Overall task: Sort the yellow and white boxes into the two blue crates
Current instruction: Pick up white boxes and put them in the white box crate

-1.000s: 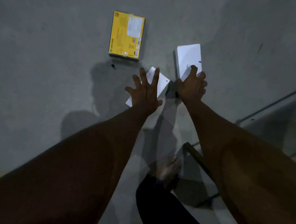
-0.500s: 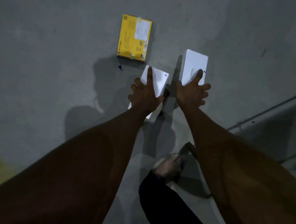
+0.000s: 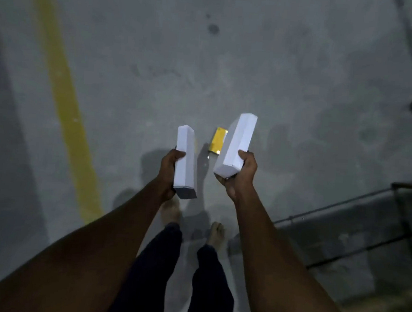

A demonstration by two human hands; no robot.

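I have a box in each hand. My left hand [image 3: 168,170] curls its fingers and thumb round the smaller white cardboard box [image 3: 184,159], which is held on edge. My right hand [image 3: 244,173] grips the near end of the longer white cardboard box [image 3: 237,146], which tilts up and away. Both boxes are above the grey concrete floor [image 3: 279,63]. The flat yellow cardboard box [image 3: 217,140] lies on that floor, showing between the two white ones, with neither hand on it. I judge this to be the carrying step for the white boxes. Neither blue crate is in view, so next I must turn to find them, set both white boxes in one crate, then fetch the yellow one.
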